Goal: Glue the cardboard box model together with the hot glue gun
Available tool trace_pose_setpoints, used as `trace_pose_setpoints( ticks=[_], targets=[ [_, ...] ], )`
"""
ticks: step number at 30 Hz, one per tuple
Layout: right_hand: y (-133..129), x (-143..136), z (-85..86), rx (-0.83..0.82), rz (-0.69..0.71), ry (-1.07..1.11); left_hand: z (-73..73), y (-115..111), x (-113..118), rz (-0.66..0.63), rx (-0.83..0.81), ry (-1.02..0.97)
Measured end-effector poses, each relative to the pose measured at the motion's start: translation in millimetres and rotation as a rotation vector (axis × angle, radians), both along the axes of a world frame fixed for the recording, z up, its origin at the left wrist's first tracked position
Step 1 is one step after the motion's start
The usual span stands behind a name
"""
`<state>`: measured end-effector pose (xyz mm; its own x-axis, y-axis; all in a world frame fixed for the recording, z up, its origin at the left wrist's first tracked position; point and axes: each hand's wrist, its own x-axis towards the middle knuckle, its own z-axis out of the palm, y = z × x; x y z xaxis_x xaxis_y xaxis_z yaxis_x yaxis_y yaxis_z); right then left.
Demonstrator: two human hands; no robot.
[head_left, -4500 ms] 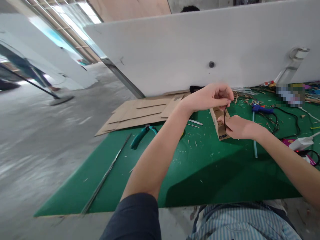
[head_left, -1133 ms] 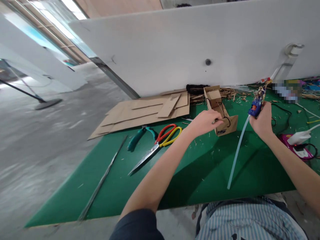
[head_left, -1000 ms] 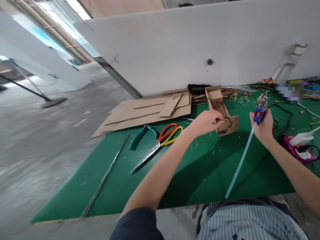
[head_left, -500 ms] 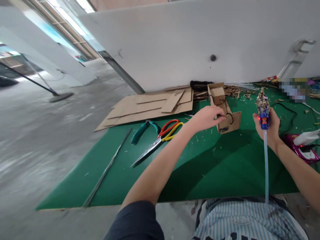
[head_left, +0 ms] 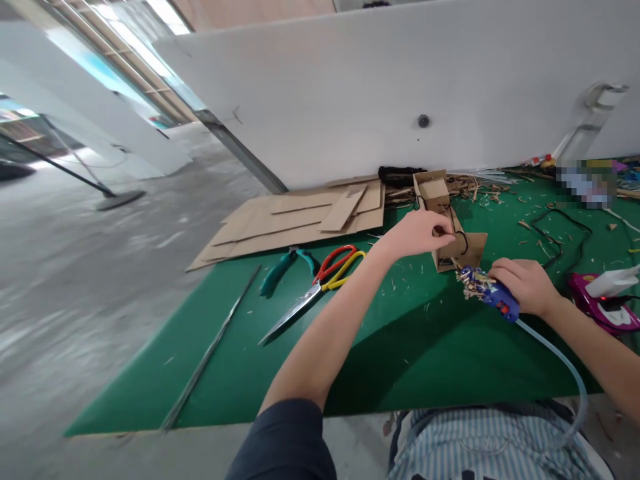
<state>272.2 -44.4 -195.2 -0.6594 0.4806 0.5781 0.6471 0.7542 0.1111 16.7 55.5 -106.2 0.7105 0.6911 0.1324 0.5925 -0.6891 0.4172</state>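
My left hand [head_left: 423, 233] is closed in a pinch over a folded cardboard piece [head_left: 463, 257], at a thin black cord [head_left: 466, 245] that curves out beside the fingertips. The fingers partly hide the cord and the cardboard. My right hand [head_left: 525, 285] is wrapped around a blue hot glue gun [head_left: 503, 303]. Brown fibre scraps cling round the gun's front, and its tip points up and left, close to the cardboard's lower edge. A long translucent glue stick [head_left: 557, 353] bends out of its back toward my lap.
On the green table [head_left: 400, 373] lie red-and-yellow-handled scissors [head_left: 315, 290], teal pliers [head_left: 280, 270] and a bundle of thin wires [head_left: 213, 357]. Flat cardboard sheets [head_left: 295, 217] lie at the back left. A magenta power unit [head_left: 590, 300] with a white plug sits at the right. Dry brown scraps [head_left: 480, 187] line the white panel.
My right hand has swung the glue gun from upright to tilted left, bringing its tip near the cardboard. The glue stick now bends. My left hand keeps its pinch at the cardboard.
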Motion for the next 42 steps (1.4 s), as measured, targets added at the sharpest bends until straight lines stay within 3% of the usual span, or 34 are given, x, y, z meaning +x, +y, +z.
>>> trace_pose_setpoints(
  ticks=[5,14,26,42],
  targets=[
    [2.1,-12.1,-4.9,-0.042,-0.059,-0.127,-0.5,2.2,-2.1,-0.041,-0.016,-0.025],
    [15.0,-21.7,-9.5,-0.032,-0.11,-0.074,0.8,6.7,-3.9,-0.061,-0.077,-0.097],
    [16.7,-28.6,-8.8,-0.031,-0.171,-0.07,1.0,11.7,-4.8,0.003,-0.206,-0.178],
    [16.1,-29.9,-7.0,-0.072,-0.212,-0.108,1.0,10.8,-4.5,-0.012,-0.158,-0.14]
  ],
)
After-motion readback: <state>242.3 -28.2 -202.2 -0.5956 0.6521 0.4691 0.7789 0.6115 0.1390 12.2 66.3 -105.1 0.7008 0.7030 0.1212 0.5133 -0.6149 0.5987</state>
